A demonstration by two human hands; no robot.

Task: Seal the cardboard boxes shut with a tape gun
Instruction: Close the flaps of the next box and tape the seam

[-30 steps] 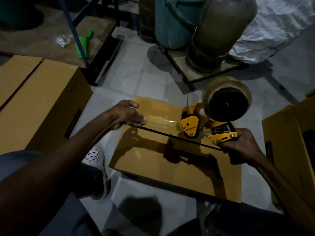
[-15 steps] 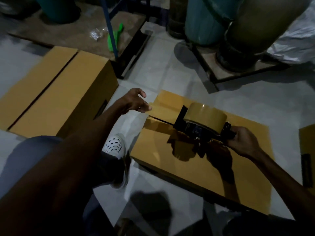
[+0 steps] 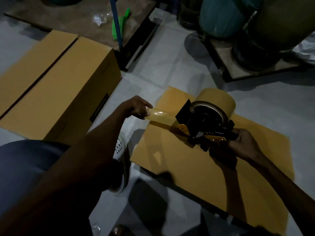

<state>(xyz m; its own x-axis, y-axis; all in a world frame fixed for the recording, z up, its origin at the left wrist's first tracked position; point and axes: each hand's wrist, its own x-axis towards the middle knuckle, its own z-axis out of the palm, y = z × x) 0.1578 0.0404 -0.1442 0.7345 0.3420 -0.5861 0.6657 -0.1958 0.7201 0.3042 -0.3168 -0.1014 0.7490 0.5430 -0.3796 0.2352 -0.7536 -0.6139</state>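
A flat brown cardboard box [image 3: 196, 169] lies on the floor in front of me, its flaps closed along a centre seam. My right hand [image 3: 242, 145] grips the handle of a yellow-and-black tape gun [image 3: 204, 123] carrying a brown tape roll [image 3: 216, 97], held over the box's left part. My left hand [image 3: 138, 108] pinches the free end of the tape strip [image 3: 160, 116], stretched from the gun to the box's left edge.
A larger closed cardboard box [image 3: 56, 82] stands at the left. Blue and dark drums [image 3: 221, 16] rest on wooden pallets at the back right. A blue pole [image 3: 115, 23] and green item stand behind. My white shoe [image 3: 121, 147] sits between the boxes.
My left hand, empty half a second ago, now pinches the tape end pulled out of the gun. The gun has tilted so the roll's side faces me.
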